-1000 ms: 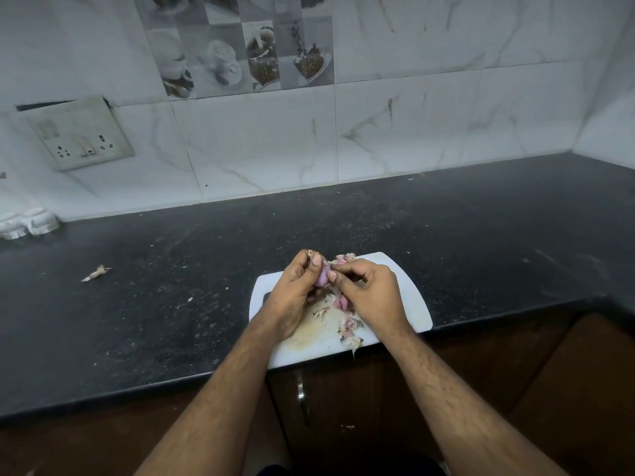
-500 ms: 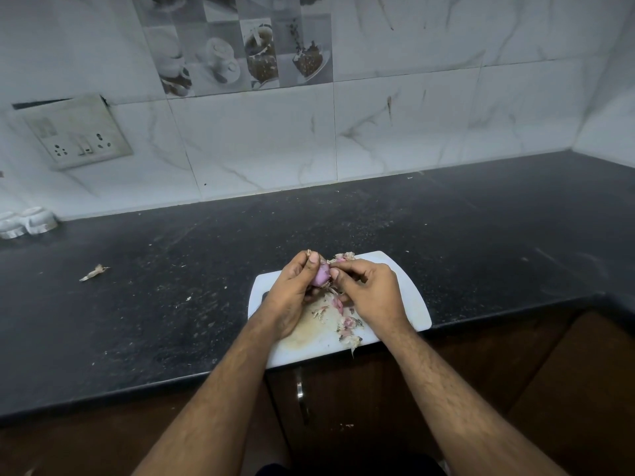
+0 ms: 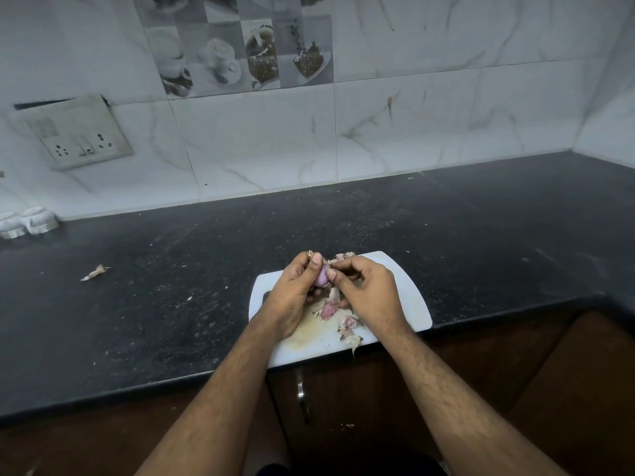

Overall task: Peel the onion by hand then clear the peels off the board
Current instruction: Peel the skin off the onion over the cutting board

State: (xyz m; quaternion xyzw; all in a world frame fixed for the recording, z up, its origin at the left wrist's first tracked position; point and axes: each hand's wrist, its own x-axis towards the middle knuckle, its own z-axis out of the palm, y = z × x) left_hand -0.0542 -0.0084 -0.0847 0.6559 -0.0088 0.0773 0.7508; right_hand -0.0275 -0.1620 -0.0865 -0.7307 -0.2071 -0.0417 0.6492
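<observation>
A small purple onion (image 3: 322, 278) is held just above the white cutting board (image 3: 409, 297) at the counter's front edge. My left hand (image 3: 292, 293) grips it from the left, thumb on top. My right hand (image 3: 367, 290) pinches a strip of skin hanging from the onion's right side. Loose pink and papery peels (image 3: 343, 321) lie on the board below and between the hands, and a few more peels (image 3: 343, 257) show behind the fingers. Most of the onion is hidden by the fingers.
The dark stone counter (image 3: 171, 286) runs left and right of the board. A stray peel (image 3: 95, 272) lies on it far left. White objects (image 3: 27, 223) sit against the tiled wall at the left edge. A cabinet handle (image 3: 300, 389) is below the board.
Both hands stayed together over the board, working the onion. More purple surface shows between the thumbs, and a peel strip now hangs lower beneath the onion.
</observation>
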